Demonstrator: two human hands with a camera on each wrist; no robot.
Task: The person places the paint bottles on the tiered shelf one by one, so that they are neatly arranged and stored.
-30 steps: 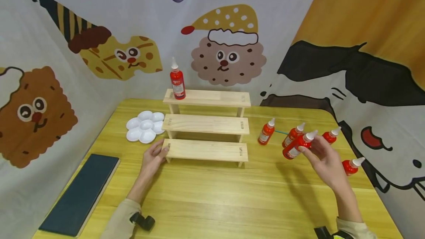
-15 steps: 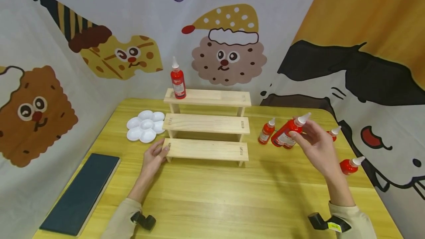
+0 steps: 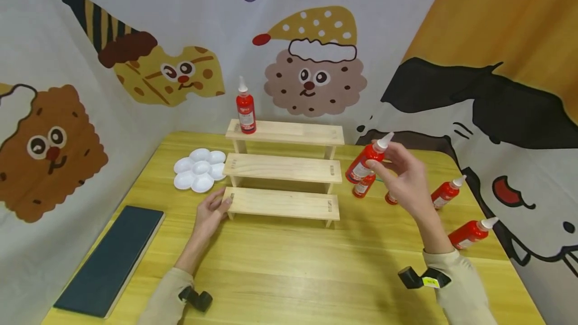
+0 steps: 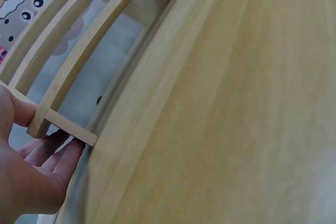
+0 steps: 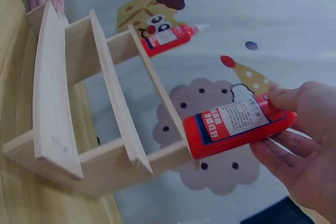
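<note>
My right hand (image 3: 404,177) holds a red squeeze bottle (image 5: 239,124) with a white pointed nozzle, thumb on one side and fingers on the other. It hangs tilted in the air, right of the three-step wooden rack (image 3: 280,167). My left hand (image 3: 209,214) grips the left end of the rack's lowest step; in the left wrist view the thumb lies by the board (image 4: 79,59) and fingers reach beneath it to the leg. Another red bottle (image 3: 246,113) stands upright on the left of the top step.
Several red bottles stand on the table's right side, among them one at the far right (image 3: 471,233) and one (image 3: 444,193) behind it; two more are partly hidden. A white flower-shaped palette (image 3: 200,168) lies left of the rack, a dark flat board (image 3: 110,262) nearer the front.
My right hand has carried its bottle left and up, from among the other bottles toward the rack. My left hand has stayed on the rack.
</note>
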